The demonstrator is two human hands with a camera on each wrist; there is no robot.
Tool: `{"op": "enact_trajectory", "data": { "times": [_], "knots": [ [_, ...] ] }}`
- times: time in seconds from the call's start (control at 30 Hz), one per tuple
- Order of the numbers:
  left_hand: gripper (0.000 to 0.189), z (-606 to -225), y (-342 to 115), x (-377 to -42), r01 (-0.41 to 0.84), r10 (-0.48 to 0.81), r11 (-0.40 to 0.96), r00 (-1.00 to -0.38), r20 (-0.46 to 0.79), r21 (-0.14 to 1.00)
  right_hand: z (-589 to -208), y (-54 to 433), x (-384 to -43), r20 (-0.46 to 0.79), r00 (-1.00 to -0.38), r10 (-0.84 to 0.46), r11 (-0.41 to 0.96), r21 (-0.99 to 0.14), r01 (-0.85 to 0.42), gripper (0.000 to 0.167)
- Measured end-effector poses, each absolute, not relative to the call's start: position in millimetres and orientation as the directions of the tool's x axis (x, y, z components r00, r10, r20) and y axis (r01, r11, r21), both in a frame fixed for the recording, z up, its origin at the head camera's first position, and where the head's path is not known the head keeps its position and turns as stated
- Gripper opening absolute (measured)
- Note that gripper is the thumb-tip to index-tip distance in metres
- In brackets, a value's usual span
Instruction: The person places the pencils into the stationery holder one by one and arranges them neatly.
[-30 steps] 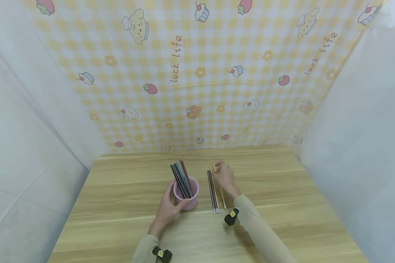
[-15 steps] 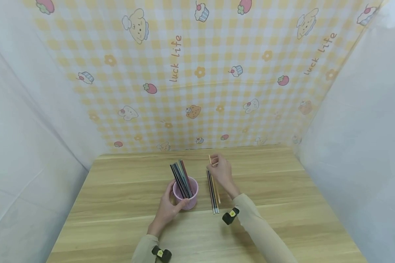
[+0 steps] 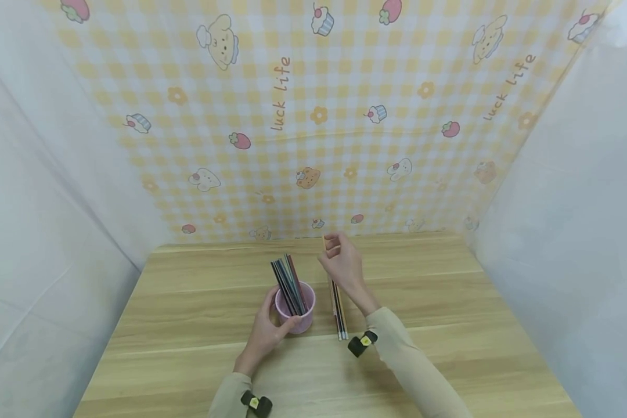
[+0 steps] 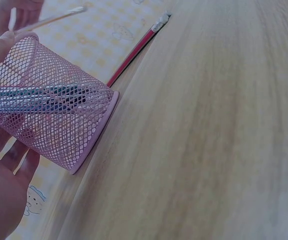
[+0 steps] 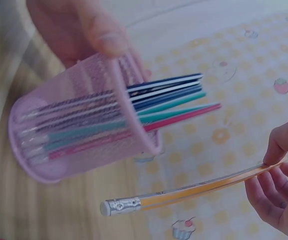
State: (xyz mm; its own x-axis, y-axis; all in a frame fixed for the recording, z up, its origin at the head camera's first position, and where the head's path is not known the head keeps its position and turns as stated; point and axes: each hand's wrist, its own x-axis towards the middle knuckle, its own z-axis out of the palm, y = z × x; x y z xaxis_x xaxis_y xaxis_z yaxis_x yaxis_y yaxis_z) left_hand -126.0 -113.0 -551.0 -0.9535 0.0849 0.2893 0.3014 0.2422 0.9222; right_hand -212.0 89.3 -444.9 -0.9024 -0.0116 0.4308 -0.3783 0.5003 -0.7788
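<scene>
My left hand (image 3: 263, 334) holds a pink mesh pencil cup (image 3: 305, 325) standing on the table, thumb at its near rim and fingers around its far side. Several pencils (image 3: 288, 284), black, blue, green and red, lean together inside it with their eraser ends down. My right hand (image 3: 345, 267) pinches a yellow pencil (image 5: 193, 192) near its unerased end, above the table and right of the cup. Its eraser end hangs free, pointing toward the cup in the right wrist view. Below that hand lie several pencils (image 3: 339, 316) side by side on the wood, partly hidden by it.
The wooden table (image 3: 188, 325) meets a yellow checked backdrop (image 3: 319, 151) at its far edge. White cloth (image 3: 569, 220) hangs on the right side, and similar cloth on the left. A red pencil (image 4: 139, 52) shows beyond the cup in the left wrist view.
My right hand has lifted the yellow pencil off the table and carried it up and leftward, over the lying pencils. The left hand and the cup have stayed put.
</scene>
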Motion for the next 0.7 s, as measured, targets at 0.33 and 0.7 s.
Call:
{"op": "enact_trajectory", "data": {
  "times": [0.33, 0.7],
  "knots": [
    [0.082, -569.4, -116.8, -131.8, 0.338, 0.106, 0.200, -0.940, 0.323, 0.919, -410.6, 76.6, -208.2, 0.536, -0.841, -0.072, 0.390, -0.761, -0.518, 0.036],
    [0.083, -565.2, -115.6, -131.3, 0.300, 0.094, 0.200, -0.953, 0.287, 0.933, -411.7, 47.7, -202.1, 0.540, -0.826, -0.161, 0.328, -0.761, -0.560, 0.036]
  ]
}}
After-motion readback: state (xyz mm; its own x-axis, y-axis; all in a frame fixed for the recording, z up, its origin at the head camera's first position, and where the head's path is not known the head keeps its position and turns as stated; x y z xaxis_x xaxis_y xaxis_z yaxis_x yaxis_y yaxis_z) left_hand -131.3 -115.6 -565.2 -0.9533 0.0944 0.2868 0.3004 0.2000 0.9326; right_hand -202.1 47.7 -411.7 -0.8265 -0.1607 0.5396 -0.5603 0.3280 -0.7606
